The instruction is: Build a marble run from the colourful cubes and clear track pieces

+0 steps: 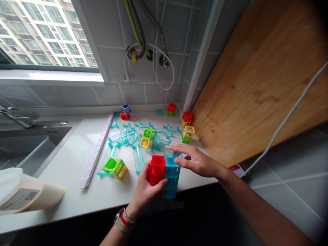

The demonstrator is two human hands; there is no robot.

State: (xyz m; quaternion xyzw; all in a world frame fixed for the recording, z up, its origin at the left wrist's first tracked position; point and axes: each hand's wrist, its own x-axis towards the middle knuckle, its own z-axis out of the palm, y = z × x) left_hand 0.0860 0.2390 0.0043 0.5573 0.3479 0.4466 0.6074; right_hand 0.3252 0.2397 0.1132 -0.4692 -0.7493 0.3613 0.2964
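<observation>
My left hand (147, 187) is wrapped round a joined block of hollow toy cubes, a red column (157, 171) beside a blue column (171, 181). The block is held upright near the counter's front edge. On top of the blue column sits a clear blue plastic piece (170, 156). My right hand (193, 160) has its thumb and fingers at that piece, touching it from the right; part of the grip is hidden. Behind the block stands a green-over-yellow cube pair (148, 138). Left of my left hand is another green and yellow pair (112, 166).
Clear blue track pieces (138, 159) lie scattered over the white counter (69, 171). More cube pairs (188, 134) stand along the right and back. A lilac strip (96, 153), a carton (33, 191) and the sink (51, 135) lie left. A wooden board (256, 78) leans right.
</observation>
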